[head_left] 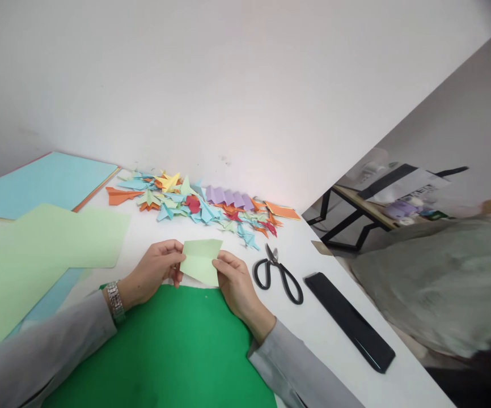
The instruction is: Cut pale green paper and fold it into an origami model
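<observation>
A small pale green folded paper point(201, 260) is held between both hands above the white table point(309, 323). My left hand point(154, 271) pinches its left edge, fingers curled. On the paper's right edge my right hand point(235, 283) grips with thumb and fingers closed. A silver watch point(115, 300) sits on my left wrist. Under the hands lies a large dark green sheet point(177, 351).
A heap of folded coloured paper shapes point(198, 207) lies along the wall. Black scissors point(277, 275) and a black flat case point(350, 320) lie to the right. Large pale green point(37, 255) and light blue sheets point(45, 181) cover the left. The table edge runs diagonally at right.
</observation>
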The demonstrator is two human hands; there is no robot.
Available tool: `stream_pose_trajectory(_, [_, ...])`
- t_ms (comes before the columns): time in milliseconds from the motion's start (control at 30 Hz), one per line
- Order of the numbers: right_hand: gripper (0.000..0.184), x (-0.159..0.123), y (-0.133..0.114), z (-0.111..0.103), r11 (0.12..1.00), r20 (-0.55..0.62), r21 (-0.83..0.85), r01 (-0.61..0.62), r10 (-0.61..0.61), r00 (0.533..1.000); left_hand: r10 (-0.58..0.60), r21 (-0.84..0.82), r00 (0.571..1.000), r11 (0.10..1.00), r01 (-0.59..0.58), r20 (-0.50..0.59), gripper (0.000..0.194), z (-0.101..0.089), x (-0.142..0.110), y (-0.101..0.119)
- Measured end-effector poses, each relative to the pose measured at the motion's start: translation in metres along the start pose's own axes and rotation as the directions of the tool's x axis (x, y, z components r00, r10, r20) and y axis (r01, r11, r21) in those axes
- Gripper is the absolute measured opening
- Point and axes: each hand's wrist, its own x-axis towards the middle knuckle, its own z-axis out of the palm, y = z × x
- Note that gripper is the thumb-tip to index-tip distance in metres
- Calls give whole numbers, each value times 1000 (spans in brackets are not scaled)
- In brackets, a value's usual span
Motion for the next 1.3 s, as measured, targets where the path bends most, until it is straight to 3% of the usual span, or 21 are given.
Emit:
stream_pose_trajectory(267, [11,0,0,0,1000,-23,-10,6,-6,1000,-6,20,999,1000,5,34,11,3,0,4])
stream_pose_trajectory(533, [11,-1,-1,-2,1000,24,18,15,-15,1000,2,-27,999,1000,-1,36,9,0,3,0])
stream_pose_trajectory(667, [13,1,0,-3,1000,-6,18,3,-3,1000,-6,-18,1000,1000,6,25,13,-1,2,-1])
stream_pose_trajectory(800, [3,1,0,-2,1000,-31,3,11,-11,999,-8,-18,1000,1000,9,30,8,-1,2,-1])
stream_pose_trajectory(1200, [8,1,0,-1,1000,-48,-8,-17,17,999,-22,-40,999,999,24,42,6,-1,1,0])
stream_pose_trajectory(1300, [7,1,0,-1,1000,-54,-6,-19,18,998,-17,-27,998,999,19,57,14,0,1,2])
